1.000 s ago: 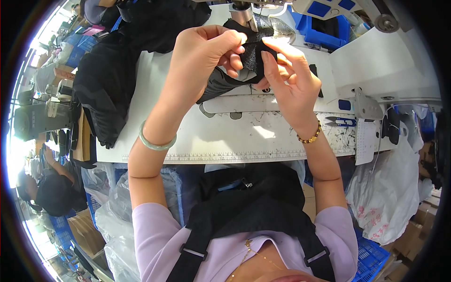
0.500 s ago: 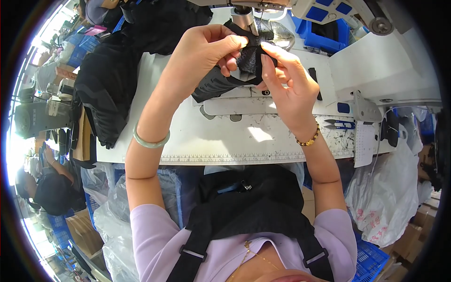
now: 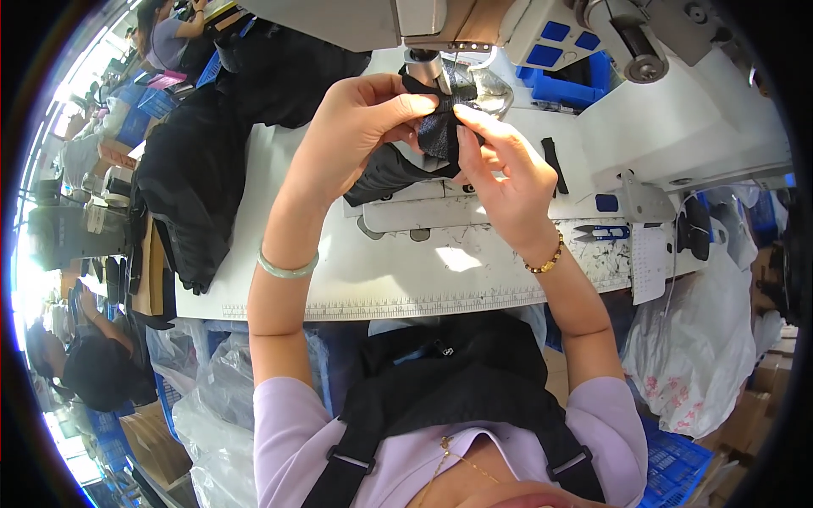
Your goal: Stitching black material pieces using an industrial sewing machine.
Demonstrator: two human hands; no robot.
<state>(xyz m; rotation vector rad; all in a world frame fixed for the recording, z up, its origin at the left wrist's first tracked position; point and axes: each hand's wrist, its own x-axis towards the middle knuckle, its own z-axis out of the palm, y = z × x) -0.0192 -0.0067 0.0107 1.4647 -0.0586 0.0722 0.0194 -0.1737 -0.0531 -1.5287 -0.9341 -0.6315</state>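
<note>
A black fabric piece (image 3: 439,140), partly mesh-like, is gathered between my two hands under the sewing machine's head (image 3: 457,21). My left hand (image 3: 356,127) pinches its upper left part, thumb and finger pressed together. From the other side my right hand (image 3: 508,169) grips the fabric with thumb and forefinger, the fingertips of both hands close together. A ribbed black part of the piece (image 3: 385,175) hangs below my left hand onto the machine bed. Just behind the fingertips is the machine's metal post (image 3: 425,69); the fabric covers the needle area, so the needle's contact is hidden.
Dark fabric pieces (image 3: 190,182) are heaped at the table's left. On the right lie a narrow black strip (image 3: 555,165) and blue thread snips (image 3: 602,232). A blue tray (image 3: 603,80) stands behind. A printed ruler (image 3: 381,307) lines the front edge; a white plastic bag (image 3: 690,339) hangs right.
The whole view has shifted, so the table and machine sit lower in the picture. Both hands keep their pinch on the black fabric, which has barely moved against the machine.
</note>
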